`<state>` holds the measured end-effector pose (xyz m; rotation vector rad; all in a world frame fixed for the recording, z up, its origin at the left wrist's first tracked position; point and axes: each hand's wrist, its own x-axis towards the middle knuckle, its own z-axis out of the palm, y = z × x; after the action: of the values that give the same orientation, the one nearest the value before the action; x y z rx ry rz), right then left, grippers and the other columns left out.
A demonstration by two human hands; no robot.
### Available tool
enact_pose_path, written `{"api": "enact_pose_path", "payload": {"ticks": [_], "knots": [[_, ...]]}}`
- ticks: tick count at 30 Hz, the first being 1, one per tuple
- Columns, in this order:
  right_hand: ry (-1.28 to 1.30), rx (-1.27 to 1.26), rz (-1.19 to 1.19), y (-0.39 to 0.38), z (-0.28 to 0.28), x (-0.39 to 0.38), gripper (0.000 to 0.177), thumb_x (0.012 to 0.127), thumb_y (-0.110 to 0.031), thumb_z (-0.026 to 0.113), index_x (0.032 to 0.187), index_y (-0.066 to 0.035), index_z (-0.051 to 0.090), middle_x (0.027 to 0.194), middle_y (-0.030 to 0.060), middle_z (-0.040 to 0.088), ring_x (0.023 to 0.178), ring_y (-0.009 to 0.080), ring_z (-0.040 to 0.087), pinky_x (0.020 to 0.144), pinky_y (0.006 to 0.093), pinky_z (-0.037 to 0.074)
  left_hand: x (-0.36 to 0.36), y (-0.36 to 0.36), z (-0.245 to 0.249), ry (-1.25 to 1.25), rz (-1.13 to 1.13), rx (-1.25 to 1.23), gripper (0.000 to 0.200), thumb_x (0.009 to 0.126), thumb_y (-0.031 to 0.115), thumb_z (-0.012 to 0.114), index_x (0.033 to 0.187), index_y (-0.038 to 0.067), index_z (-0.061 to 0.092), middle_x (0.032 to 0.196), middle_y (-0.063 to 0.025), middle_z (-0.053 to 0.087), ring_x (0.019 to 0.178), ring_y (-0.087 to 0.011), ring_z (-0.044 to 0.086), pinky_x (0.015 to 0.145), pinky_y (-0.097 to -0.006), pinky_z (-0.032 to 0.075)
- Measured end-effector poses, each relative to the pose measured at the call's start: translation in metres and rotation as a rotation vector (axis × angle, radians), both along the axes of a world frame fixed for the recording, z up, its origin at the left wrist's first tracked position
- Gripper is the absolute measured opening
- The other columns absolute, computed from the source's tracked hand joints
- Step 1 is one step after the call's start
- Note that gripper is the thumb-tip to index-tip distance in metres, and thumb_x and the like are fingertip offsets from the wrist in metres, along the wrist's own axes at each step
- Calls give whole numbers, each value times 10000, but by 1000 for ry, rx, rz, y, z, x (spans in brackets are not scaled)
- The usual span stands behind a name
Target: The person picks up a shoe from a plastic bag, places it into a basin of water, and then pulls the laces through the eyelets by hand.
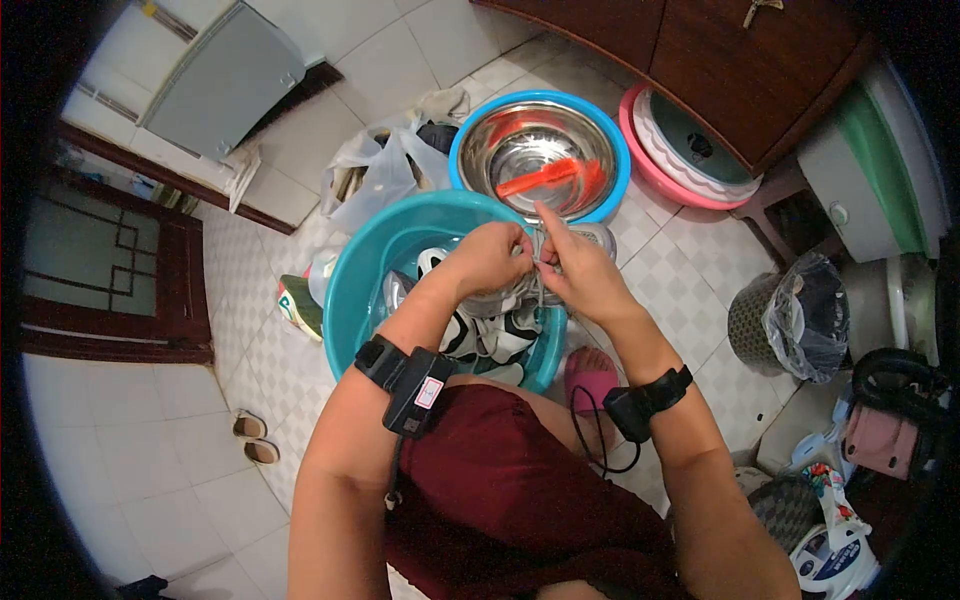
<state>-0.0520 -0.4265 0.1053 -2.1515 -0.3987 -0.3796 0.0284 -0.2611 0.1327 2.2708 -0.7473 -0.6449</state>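
My left hand [490, 258] and my right hand [580, 270] meet over the right rim of a teal tub [375, 235]. Both hands pinch the pale laces [540, 270] of a grey shoe [598, 238], fingertips nearly touching; the index finger of my right hand points up. My hands cover part of that shoe. Below them, several white and black shoes [505, 335] lie in the tub. Just beyond, a steel bowl [500, 125] sits in a blue basin [622, 160], with an orange brush [545, 178] inside the bowl.
Plastic bags [385, 175] stand behind the tub. A pink basin [640, 165] is at the back right, near a lined waste bin [790, 315]. Slippers [255, 438] lie on the left floor. A pink slipper [590, 375] is close to the tub's right side.
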Motion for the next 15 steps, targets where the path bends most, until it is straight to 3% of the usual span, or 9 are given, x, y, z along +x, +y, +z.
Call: {"api": "enact_pose_path", "payload": {"ticks": [5,11,15], "knots": [[43,-28,37,-3,0,3,724,714,7,598,1371,-50,298,765,143,595,719,334,588,635,432,460,3,-1,3,34,-46,9,196,704,191,641,820,34,630,784,-195,633,781,-363,605,692,-405,470],[-9,-29,31,6,2,4,662,721,5,577,1334,-45,331,764,159,593,713,344,592,636,436,464,-2,-4,4,-203,-89,129,187,693,208,642,782,44,632,794,-188,637,789,-362,606,702,-433,480],[185,9,28,6,5,2,683,713,4,599,1337,-52,327,762,135,593,702,301,602,639,395,481,-7,-5,2,-306,-67,138,181,716,197,613,798,36,610,780,-183,630,744,-368,604,667,-434,470]]}}
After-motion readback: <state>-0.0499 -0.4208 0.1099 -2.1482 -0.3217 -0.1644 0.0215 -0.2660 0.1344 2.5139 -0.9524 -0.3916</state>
